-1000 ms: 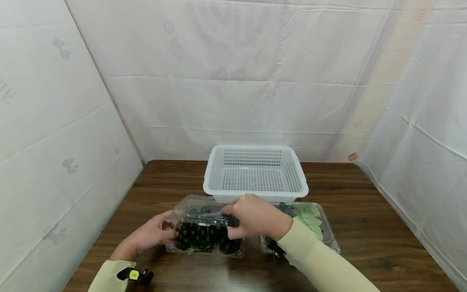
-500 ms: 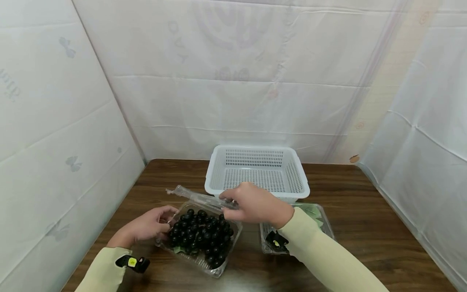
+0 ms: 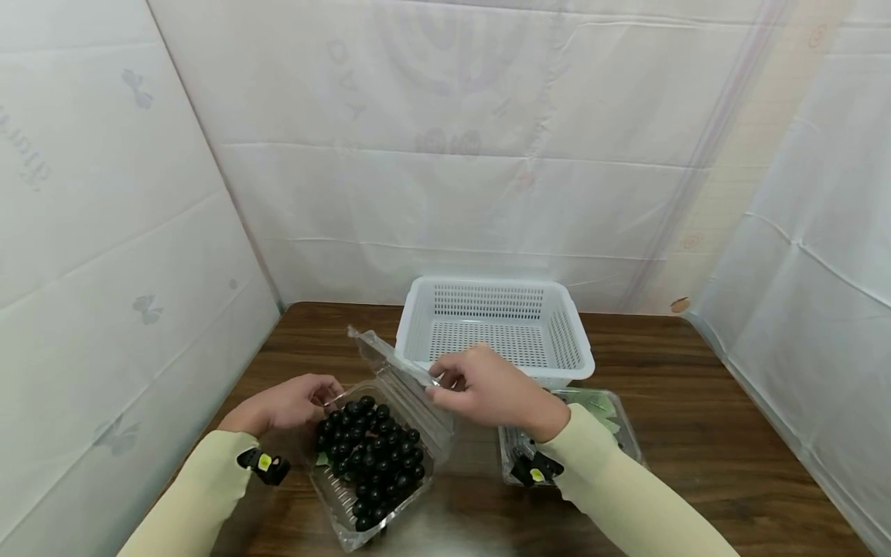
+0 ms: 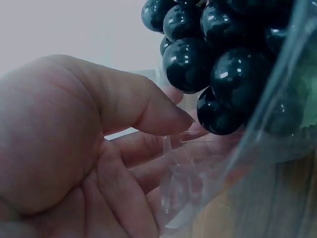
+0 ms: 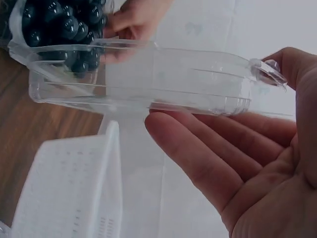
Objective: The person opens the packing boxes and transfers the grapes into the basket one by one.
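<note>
A clear plastic fruit box (image 3: 341, 503) lies tilted askew on the table at front left, holding a bunch of glossy black grapes (image 3: 379, 456) and a bit of green leaf. Its hinged lid (image 3: 418, 402) stands raised on the far right side. My left hand (image 3: 295, 404) grips the box's far left wall; in the left wrist view the thumb is inside, close to the grapes (image 4: 237, 74), with the fingers behind the clear plastic. With my right hand (image 3: 487, 391) I hold the lid's edge, thumb at the rim and fingers along its outer face (image 5: 198, 104).
A white slotted basket (image 3: 407, 329) stands behind the hands, nothing visible in it. To the right, partly under my right forearm, lies a second clear box (image 3: 629, 433) with green leaves. White sheeting (image 3: 445, 193) hangs behind the brown wooden table (image 3: 696, 433).
The lid has swung up and away from the grapes, which are now uncovered. The box has turned clockwise, its near end moving toward me, while both hands keep hold.
</note>
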The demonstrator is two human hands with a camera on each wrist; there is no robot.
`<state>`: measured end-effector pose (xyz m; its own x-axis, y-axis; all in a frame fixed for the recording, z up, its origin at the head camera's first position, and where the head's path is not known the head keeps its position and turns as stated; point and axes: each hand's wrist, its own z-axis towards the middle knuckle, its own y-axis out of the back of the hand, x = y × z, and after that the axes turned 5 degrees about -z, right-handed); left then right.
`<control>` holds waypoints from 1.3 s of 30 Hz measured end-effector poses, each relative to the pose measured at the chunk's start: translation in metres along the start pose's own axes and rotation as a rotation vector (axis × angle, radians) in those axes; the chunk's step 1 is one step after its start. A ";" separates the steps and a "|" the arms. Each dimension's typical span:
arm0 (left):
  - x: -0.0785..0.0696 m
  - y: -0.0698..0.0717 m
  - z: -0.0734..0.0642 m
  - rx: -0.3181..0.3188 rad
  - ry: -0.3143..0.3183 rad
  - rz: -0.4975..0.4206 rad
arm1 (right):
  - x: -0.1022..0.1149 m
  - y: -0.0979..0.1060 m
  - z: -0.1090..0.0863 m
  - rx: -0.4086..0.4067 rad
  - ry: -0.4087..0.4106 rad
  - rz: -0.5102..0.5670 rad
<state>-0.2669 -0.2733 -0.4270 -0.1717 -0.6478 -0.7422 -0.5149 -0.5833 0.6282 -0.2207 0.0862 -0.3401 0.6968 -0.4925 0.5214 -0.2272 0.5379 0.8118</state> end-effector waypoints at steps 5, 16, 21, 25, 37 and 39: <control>-0.005 0.005 0.008 0.010 0.007 0.052 | 0.000 -0.004 -0.006 -0.047 -0.080 0.085; -0.005 0.003 -0.012 -0.171 0.012 0.154 | 0.002 -0.010 -0.009 -0.066 -0.216 0.210; 0.004 -0.010 -0.045 -0.434 0.086 0.179 | 0.003 -0.011 -0.008 -0.048 -0.273 0.285; 0.009 -0.029 -0.067 -0.515 0.261 0.067 | 0.003 -0.012 -0.006 -0.044 -0.290 0.284; 0.001 -0.080 -0.078 -0.387 0.326 -0.666 | 0.000 -0.016 -0.009 -0.004 -0.311 0.394; 0.004 -0.074 -0.080 -0.378 0.320 -0.644 | 0.001 -0.019 -0.012 0.002 -0.316 0.445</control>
<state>-0.1625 -0.2716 -0.4583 0.3389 -0.2041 -0.9184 -0.1024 -0.9784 0.1797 -0.2075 0.0842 -0.3584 0.2942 -0.3995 0.8683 -0.4550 0.7404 0.4948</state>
